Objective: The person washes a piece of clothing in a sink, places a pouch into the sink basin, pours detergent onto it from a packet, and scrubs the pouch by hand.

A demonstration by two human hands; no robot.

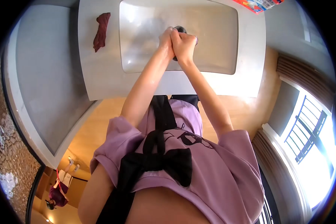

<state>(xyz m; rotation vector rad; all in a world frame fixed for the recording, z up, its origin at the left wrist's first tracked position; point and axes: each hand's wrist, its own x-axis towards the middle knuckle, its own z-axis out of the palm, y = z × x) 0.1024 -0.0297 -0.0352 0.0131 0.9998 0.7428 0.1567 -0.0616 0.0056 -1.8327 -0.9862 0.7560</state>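
Over the basin of the sink (216,67), my left hand (165,40) and my right hand (184,45) are pressed together. Both are closed around a dark, bunched-up cloth (180,29), which shows above the knuckles and below the wrists. Its full shape is hidden by my fingers. The skin of my left forearm glistens with wet spots. On the left side of the sink's rim lies a twisted maroon cloth (101,31), long and narrow like a sock, apart from both hands.
A red and blue plastic packet (259,5) sits at the far right corner of the counter (250,48). To the right is a bright window (306,130) with bars. At the lower left, another person (58,194) holds a red stick.
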